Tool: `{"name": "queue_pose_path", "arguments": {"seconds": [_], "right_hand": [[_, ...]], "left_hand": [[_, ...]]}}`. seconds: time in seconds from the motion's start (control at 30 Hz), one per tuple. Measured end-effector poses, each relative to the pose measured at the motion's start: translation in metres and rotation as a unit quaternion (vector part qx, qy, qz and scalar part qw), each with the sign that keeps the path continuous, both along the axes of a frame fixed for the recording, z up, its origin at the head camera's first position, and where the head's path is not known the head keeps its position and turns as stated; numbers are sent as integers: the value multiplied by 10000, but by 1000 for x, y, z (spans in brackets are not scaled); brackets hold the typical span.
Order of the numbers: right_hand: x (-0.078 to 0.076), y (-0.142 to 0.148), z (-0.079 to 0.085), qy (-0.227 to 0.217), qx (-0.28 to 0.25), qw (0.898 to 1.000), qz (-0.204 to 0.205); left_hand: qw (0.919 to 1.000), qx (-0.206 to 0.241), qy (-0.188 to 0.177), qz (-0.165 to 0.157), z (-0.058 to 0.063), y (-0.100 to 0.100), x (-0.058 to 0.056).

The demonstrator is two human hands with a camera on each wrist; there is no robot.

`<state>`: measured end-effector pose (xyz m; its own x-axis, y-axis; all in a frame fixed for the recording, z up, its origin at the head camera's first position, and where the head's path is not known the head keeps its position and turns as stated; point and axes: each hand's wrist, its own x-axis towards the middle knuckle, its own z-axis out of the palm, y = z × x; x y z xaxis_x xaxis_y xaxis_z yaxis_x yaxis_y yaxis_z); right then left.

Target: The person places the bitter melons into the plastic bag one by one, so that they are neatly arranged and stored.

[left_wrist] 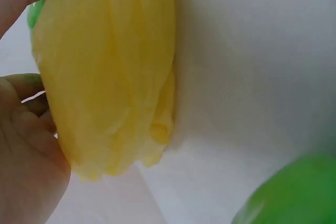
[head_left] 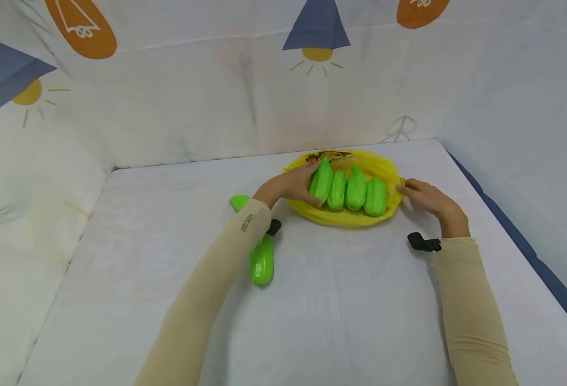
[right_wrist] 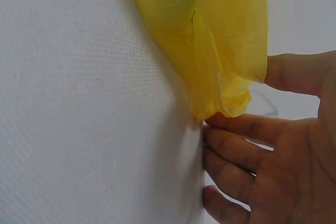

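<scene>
Diffuse light, dimmer wrist views

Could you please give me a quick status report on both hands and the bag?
Left hand gripping leftmost green toy vegetable; right hand pinching yellow plastic bag at edge. Bag open, four vegetables inside. Nothing visibly blocking; another vegetable outside.

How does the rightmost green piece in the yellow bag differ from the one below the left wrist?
The rightmost green piece lies in the yellow bag; the loose green piece lies on the white table. The rightmost green piece shows its far end; the loose green piece's is hidden behind the left sleeve. Both are bright green with rounded near ends.
</scene>
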<state>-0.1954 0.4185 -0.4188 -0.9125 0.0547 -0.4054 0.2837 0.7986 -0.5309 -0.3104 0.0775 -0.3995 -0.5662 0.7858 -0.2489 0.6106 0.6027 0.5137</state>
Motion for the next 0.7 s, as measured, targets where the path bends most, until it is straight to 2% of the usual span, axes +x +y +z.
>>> {"name": "queue_pose_path", "arguments": {"seconds": [0.07,0.17,0.37,0.5,0.7], "right_hand": [[0,-1,0,10,-9,10000,-2],[1,-2,1,34,-11,10000,-6],[2,-3,1,26,-43,10000,-8],[1,-2,0,54,-32,10000,36],[1,1,0,94,-15,9999,67]], "left_hand": [[9999,-47,95,2,2,-1,1],[9991,-375,139,121,3,-1,3],[9949,-954,170,285,-2,6,9],[9943,-994,292,243,-2,8,11],[9951,-865,313,362,-2,8,15]]}}
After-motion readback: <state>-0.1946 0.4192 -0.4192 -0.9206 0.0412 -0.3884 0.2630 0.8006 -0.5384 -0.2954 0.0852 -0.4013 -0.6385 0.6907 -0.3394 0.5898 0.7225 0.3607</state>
